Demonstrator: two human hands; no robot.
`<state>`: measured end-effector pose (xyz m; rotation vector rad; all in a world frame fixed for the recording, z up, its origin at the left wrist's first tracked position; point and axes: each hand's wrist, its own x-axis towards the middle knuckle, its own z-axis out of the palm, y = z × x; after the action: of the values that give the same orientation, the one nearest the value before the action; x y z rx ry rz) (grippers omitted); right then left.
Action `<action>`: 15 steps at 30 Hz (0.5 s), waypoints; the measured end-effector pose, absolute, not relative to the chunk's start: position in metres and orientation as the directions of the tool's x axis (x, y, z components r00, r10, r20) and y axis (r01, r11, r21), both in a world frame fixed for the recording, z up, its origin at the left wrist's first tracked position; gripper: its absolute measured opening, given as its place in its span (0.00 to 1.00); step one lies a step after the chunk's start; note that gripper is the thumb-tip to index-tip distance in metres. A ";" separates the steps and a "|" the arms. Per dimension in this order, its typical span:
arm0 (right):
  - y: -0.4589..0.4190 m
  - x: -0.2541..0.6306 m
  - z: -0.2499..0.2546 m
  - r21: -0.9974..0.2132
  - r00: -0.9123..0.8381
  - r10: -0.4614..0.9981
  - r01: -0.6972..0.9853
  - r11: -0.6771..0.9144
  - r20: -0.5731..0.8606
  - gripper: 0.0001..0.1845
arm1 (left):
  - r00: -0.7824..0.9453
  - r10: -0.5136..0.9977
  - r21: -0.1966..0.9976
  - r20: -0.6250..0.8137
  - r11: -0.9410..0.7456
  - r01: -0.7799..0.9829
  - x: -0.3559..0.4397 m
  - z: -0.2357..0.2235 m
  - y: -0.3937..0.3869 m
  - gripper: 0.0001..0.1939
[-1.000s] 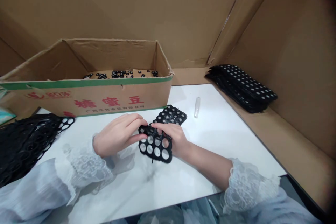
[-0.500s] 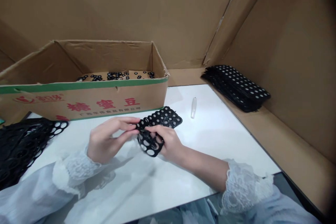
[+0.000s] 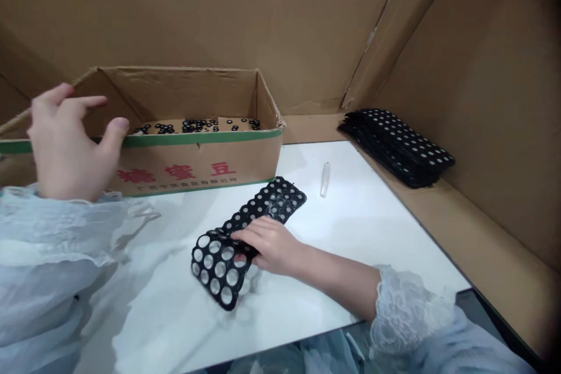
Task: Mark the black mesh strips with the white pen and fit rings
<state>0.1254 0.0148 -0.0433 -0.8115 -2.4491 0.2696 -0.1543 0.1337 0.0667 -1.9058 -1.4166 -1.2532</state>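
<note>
A black rubbery sheet full of round holes (image 3: 225,261) lies across the white table, its near end bent up with larger holes. My right hand (image 3: 274,245) grips it around the middle, thumb and fingers closed on the material. My left hand (image 3: 72,149) is raised in front of the left part of a cardboard box (image 3: 179,174), fingers apart, with nothing visible in it. Small black rings (image 3: 199,126) lie inside the box, which has a green stripe and red lettering. My left hand and sleeve cover the box's left front.
A stack of black dotted sheets (image 3: 398,146) rests on the cardboard ledge at right. On the white table (image 3: 350,257) lies a small clear whitish tube (image 3: 325,180). Cardboard walls (image 3: 302,29) rise behind and to the right.
My left hand has left the sheet, moving up and left to the box, its fingers opening. The sheet's near end has unfolded toward me; my right hand stays on it.
</note>
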 end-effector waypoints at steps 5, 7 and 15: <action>0.013 0.128 -0.041 -0.384 -0.694 0.656 0.541 0.748 0.297 0.22 | 0.592 0.407 -0.099 0.696 -0.761 0.641 -0.082 0.049 0.075 0.11; 0.013 0.128 -0.042 -0.371 -0.679 0.661 0.552 0.747 0.319 0.19 | 0.828 0.356 -0.068 0.433 -0.903 0.423 -0.065 0.031 0.054 0.10; 0.019 0.133 -0.049 -0.465 -0.482 0.721 0.554 0.691 0.497 0.09 | 0.819 0.342 -0.050 0.461 -0.911 0.409 -0.041 -0.014 0.036 0.23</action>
<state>0.1327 0.0189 -0.0488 -0.9710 -2.2131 0.3156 -0.0412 0.0364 -0.0144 -2.8542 -0.5930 -0.6824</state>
